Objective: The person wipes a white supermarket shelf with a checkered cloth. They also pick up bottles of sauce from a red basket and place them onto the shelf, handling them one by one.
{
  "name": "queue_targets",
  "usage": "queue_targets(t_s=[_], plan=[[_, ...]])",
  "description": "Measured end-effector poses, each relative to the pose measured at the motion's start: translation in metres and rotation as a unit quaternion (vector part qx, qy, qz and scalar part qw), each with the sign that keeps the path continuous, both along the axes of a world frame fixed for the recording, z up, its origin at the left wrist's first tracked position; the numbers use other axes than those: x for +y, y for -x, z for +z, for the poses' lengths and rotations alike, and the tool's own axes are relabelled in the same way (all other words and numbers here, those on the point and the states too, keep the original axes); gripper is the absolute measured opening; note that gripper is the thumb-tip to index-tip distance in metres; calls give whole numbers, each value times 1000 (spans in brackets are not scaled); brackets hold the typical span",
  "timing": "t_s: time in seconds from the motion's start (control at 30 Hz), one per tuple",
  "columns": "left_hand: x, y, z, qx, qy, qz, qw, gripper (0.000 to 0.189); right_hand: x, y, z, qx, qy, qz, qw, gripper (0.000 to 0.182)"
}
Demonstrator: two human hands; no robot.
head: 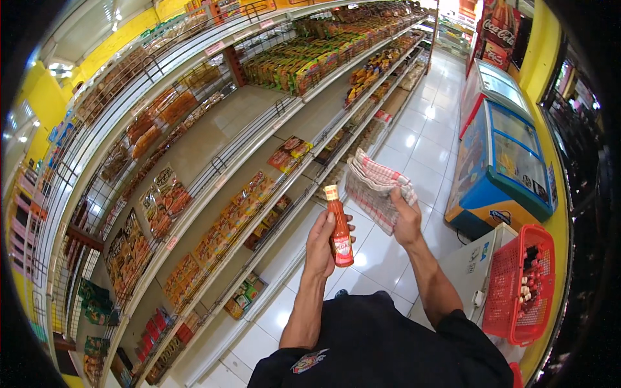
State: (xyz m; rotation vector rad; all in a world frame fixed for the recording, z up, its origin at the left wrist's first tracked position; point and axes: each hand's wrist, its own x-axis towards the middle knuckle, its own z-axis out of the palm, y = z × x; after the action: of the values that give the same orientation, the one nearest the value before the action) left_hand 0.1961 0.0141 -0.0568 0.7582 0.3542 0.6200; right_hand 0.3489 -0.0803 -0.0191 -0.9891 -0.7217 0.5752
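A glass bottle of red chili sauce (342, 233) with a pale cap rests in my left hand (320, 242), its fingers wrapped around the body. The bottle leans slightly, cap upward, its label facing me. My right hand (406, 220) grips a folded red-and-white checked cloth (376, 189) by its lower right corner, thumb on top. Cloth and bottle are a little apart, both held in the air above the tiled floor.
Store shelves (228, 126) with packaged goods run along my left. A red plastic basket (499, 286) holding several bottles sits on a white chest freezer (449, 271) at my right. Beyond it stands a blue glass-topped freezer (485, 169). White floor tiles (422, 131) run down the aisle.
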Motion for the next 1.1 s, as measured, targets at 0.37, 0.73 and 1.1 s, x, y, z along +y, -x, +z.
queue_targets(t_s=[0.37,0.73,1.1], plan=[[66,-19,9,-42,45,217,974,21,16,44,-61,-30,170,175,969,42],[84,-61,7,23,-30,191,981,35,122,3,-29,0,-29,174,984,45],[161,-89,61,264,-246,100,927,35,241,-136,36,-74,-11,370,926,32]])
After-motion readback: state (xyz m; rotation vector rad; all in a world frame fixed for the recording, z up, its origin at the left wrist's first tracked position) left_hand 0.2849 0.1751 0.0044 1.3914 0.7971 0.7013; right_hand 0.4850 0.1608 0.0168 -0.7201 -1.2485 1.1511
